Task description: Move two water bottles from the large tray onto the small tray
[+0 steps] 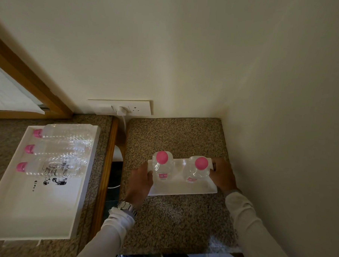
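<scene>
Two clear water bottles with pink caps stand upright on the small white tray (183,188): the left bottle (161,167) and the right bottle (197,169). My left hand (140,180) grips the tray's left end. At the tray's right end, my right hand (223,176) holds the edge. The large white tray (34,215) lies on the left counter. Three more pink-capped bottles (57,152) lie on their sides across its far half.
The small tray rests on a speckled granite counter (172,221) in a wall corner. A gap with a wooden edge (106,174) separates it from the left counter. A wall socket with a white plug (123,108) sits behind. The wall runs close on the right.
</scene>
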Tool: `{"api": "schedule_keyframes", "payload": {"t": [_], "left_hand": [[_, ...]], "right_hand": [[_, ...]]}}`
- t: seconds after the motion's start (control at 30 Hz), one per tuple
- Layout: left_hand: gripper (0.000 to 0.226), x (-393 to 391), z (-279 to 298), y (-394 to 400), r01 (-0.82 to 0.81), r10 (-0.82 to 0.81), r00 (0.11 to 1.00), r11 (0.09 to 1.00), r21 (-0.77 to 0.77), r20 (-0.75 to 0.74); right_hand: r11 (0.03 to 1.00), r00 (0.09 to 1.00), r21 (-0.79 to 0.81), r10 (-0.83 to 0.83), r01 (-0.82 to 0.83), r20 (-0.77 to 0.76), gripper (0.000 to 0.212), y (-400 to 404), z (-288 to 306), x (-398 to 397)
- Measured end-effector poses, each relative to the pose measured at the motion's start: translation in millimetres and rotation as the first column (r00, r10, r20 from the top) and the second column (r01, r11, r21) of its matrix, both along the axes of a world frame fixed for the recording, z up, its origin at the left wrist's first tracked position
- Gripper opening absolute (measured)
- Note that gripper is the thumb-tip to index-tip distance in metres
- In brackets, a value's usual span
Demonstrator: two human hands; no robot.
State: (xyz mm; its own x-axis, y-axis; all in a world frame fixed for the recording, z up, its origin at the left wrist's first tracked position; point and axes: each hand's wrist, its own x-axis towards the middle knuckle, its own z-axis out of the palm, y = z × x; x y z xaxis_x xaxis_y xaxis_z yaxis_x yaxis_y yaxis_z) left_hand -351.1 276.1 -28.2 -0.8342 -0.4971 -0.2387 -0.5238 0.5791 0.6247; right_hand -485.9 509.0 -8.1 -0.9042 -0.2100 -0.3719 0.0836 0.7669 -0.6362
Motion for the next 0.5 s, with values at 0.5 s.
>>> {"api": "schedule_keyframes", "payload": {"t": [0.5], "left_hand": [[0.018,3.1,-4.8,-5.3,-0.002,0.002,1.000,1.000,0.025,-0.008]], "right_hand": [[0.997,0.996,-0.015,0.082,-0.081,0.037,0.029,7.0,8.0,-7.0]]}}
